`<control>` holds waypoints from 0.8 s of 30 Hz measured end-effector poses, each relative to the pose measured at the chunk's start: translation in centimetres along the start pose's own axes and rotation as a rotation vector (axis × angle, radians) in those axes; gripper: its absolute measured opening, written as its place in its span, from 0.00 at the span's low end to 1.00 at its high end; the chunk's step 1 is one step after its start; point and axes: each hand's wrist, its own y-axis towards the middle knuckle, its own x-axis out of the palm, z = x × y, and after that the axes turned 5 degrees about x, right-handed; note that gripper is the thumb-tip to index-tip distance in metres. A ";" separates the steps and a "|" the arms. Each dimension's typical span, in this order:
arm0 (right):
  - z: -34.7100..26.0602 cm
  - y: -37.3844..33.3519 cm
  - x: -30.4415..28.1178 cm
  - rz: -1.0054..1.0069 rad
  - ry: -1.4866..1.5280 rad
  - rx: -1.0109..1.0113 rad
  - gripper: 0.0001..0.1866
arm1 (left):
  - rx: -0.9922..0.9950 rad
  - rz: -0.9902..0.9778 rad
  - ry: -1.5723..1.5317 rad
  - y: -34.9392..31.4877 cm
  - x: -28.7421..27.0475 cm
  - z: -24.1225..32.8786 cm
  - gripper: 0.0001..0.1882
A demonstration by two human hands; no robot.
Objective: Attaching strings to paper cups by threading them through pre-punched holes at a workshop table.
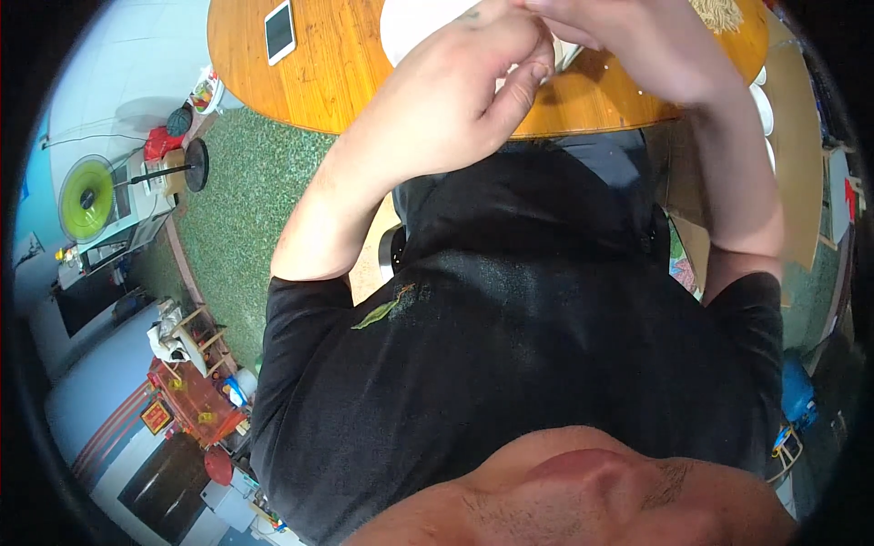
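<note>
My left hand and my right hand meet close together over the near part of an orange-brown wooden table. The left thumb bends in against the curled fingers. My right fingers reach across to the left ones in a pinch, partly cut off by the upper edge. Whatever lies between them is too small or hidden to make out. Under and beside the left hand shows a white rounded thing, perhaps a plate, mostly covered.
A white phone lies on the table's left side. Pale strands in a bundle lie at the right. White round things stand beyond the right edge. A green fan stands off to the left on the green speckled floor.
</note>
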 end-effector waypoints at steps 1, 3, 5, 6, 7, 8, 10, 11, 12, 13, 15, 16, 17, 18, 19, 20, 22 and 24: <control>-1.2 0.6 -0.5 -0.041 -0.097 0.153 0.05 | 0.007 -0.004 0.001 0.0 0.4 -0.7 0.03; 0.8 2.1 -0.7 0.001 -0.517 -0.132 0.06 | 0.218 0.142 0.236 -1.5 1.3 -2.9 0.03; 1.3 2.1 -0.8 0.079 -0.932 -0.410 0.07 | 0.207 0.190 0.245 -1.6 1.6 -2.8 0.03; 1.1 1.8 -0.6 0.123 -0.961 -0.496 0.08 | 0.195 0.233 0.253 -1.8 1.7 -2.8 0.04; 1.0 1.4 -0.4 0.171 -0.989 -0.576 0.09 | 0.196 0.235 0.248 -1.7 1.6 -2.3 0.04; 1.0 1.3 -0.1 0.163 -0.988 -0.577 0.09 | 0.072 0.182 0.159 -1.5 1.1 -1.4 0.01; 1.0 0.9 0.2 0.169 -0.892 -0.429 0.10 | -0.045 0.123 0.060 -0.8 0.7 -0.1 0.05; 1.0 0.6 0.1 0.174 -0.896 -0.418 0.10 | -0.030 0.194 -0.020 -0.2 0.9 0.4 0.05; 1.0 0.2 -0.1 0.139 -0.726 -0.274 0.11 | -0.017 0.264 -0.099 0.2 1.0 0.7 0.06; 0.7 0.0 0.2 0.090 -0.547 -0.153 0.11 | 0.396 0.257 -0.132 -0.7 1.7 -4.0 0.04; 5.7 3.2 0.2 -0.093 -0.066 -0.524 0.11 | 0.028 0.087 -0.219 -1.0 0.4 -2.6 0.03; 7.3 4.1 0.1 -0.248 0.416 -0.866 0.10 | -0.315 -0.097 -0.309 -0.5 -0.3 -1.4 0.03; 5.0 3.0 0.4 -0.244 0.413 -0.860 0.10 | -0.313 -0.100 -0.316 0.1 -0.6 -0.3 0.03; 2.1 0.9 0.4 -0.047 0.092 -0.343 0.09 | -0.393 -0.083 -0.274 0.8 -0.7 0.9 0.03; 0.2 -0.3 0.6 0.141 -0.219 0.172 0.08 | -0.477 -0.064 -0.225 1.1 -0.6 1.6 0.04; 0.2 -0.6 0.8 0.141 -0.217 0.173 0.08 | -0.478 -0.066 -0.225 1.0 -0.4 1.5 0.04; 0.6 -1.0 1.3 0.282 -0.049 0.136 0.08 | -0.220 0.133 -0.009 0.4 0.3 1.1 0.04; 0.5 -2.1 1.6 0.272 -0.032 0.125 0.10 | -0.252 0.150 0.002 0.5 0.3 1.5 0.03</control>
